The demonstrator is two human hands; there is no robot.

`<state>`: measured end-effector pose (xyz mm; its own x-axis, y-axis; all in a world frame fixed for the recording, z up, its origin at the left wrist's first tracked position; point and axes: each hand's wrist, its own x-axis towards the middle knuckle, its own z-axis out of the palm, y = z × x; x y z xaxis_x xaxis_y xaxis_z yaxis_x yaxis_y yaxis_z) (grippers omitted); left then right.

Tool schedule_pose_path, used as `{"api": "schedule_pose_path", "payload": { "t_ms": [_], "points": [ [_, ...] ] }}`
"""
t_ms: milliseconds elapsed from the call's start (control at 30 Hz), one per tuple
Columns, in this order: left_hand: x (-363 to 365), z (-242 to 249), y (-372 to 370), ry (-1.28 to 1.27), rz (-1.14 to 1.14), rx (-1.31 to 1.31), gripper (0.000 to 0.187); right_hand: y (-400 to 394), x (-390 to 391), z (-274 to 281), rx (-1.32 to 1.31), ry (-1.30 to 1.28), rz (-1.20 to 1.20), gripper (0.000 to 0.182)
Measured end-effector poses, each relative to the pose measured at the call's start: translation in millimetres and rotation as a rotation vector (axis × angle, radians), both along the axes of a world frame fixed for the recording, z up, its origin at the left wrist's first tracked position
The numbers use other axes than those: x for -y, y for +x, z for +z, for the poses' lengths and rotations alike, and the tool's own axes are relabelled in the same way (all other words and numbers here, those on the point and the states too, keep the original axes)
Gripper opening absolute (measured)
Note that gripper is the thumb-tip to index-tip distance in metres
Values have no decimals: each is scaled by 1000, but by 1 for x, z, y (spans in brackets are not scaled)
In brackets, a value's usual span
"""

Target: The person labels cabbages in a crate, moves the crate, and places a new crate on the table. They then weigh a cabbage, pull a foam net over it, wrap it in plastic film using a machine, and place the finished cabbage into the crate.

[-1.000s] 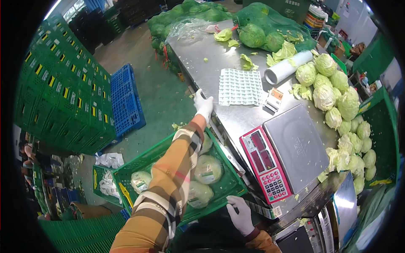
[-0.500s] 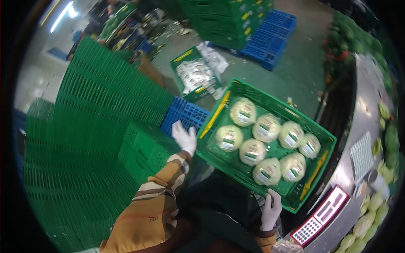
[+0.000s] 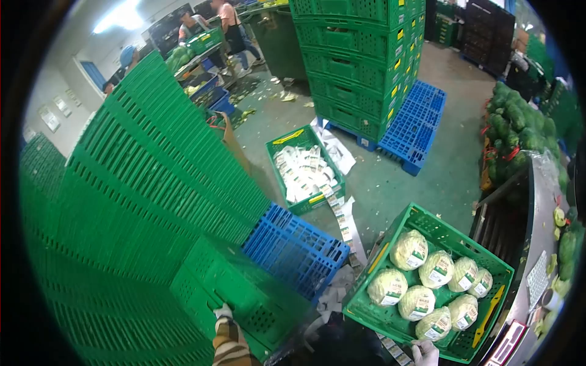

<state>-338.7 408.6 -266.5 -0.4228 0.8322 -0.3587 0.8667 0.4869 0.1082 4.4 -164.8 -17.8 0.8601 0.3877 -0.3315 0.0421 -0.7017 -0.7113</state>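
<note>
Several wrapped, labelled round cabbages [image 3: 417, 303] lie in a green crate [image 3: 381, 323] at the lower right. My right hand [image 3: 425, 352], in a white glove, is at the crate's near edge, its fingers closed on the rim. On the left, my gloved left hand [image 3: 224, 312] reaches to a green crate [image 3: 244, 293] beside the tall stacks. Its fingers are small and partly hidden against that crate, so their grip is unclear.
Nested green crates [image 3: 140, 177] rise on the left. Beyond a blue pallet [image 3: 296, 247] sits a crate of labels [image 3: 305, 174]. Stacked crates [image 3: 357, 67] stand on blue pallets. A metal counter [image 3: 543, 226] with a scale [image 3: 508, 344] runs along the right. Two people work at the back.
The view has tilted up and turned left. My left hand has left the cabbage crate's side and moved to the green crate on the left. My right hand has come onto the rim.
</note>
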Motion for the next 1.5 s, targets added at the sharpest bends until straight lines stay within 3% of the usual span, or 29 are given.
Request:
{"api": "schedule_pose_path", "payload": {
  "t_ms": [33, 67, 100, 267, 367, 400, 433, 500, 533, 567, 600, 700, 800, 867, 933, 967, 1033, 1133, 1267, 1500],
  "points": [
    [-3, -8, -4, 146, 92, 321, 73, -1, -9, 1, 19, -21, 38, 12],
    [0, 12, 2, 135, 88, 332, 73, -2, -20, 1, 29, -32, 32, 12],
    [-2, 15, 0, -27, 163, 47, 75, -3, -29, 1, 57, -22, 72, 12],
    [-17, -6, -8, -18, 94, 4, 85, 1, -70, -7, 203, -66, 247, 12],
    [-34, 10, -6, -198, 71, -26, 95, 4, -93, 6, 192, -36, 272, 11],
    [-48, -10, -19, -168, 91, -39, 99, 4, -95, 5, 226, -45, 294, 9],
    [-42, 19, -4, -105, 293, 52, 96, 5, -94, 4, 238, -41, 285, 9],
    [-19, 101, 7, -86, 259, 396, 93, 5, -87, 6, 217, -10, 246, 6],
    [-20, 67, -16, 74, 237, 272, 92, 6, -87, 9, 233, 9, 238, 5],
    [-16, 74, -13, 117, 211, 149, 97, 4, -88, 15, 247, 28, 229, 5],
    [-12, 83, -11, 142, 203, 191, 100, 6, -88, 24, 257, -72, 261, 7],
    [16, 140, 10, 254, 82, 372, 103, 3, -78, 23, 185, -26, 179, 9],
    [24, 186, 52, 312, -192, 472, 91, 3, -80, 31, 301, 43, 191, 11],
    [27, 198, 88, 242, -382, 793, 77, 5, -84, 63, 284, 52, 207, 20],
    [58, 246, 154, 287, -586, 910, 77, 6, -81, 62, 313, 180, 169, 13],
    [65, 251, 179, 318, -753, 832, 80, 5, -76, 58, 342, 296, 132, 7],
    [104, 294, 245, 332, -1035, 673, 81, 8, -67, 69, 484, 319, 162, 11],
    [172, 326, 339, 251, -1380, 888, 73, 8, -45, 94, 498, 367, 168, 15],
    [264, 351, 437, 143, -1835, 786, 66, 8, -16, 108, 508, 455, 33, 13],
    [416, 328, 542, -196, -2491, 629, 67, 34, 65, 88, 560, 310, -259, 12]
  ]
}}
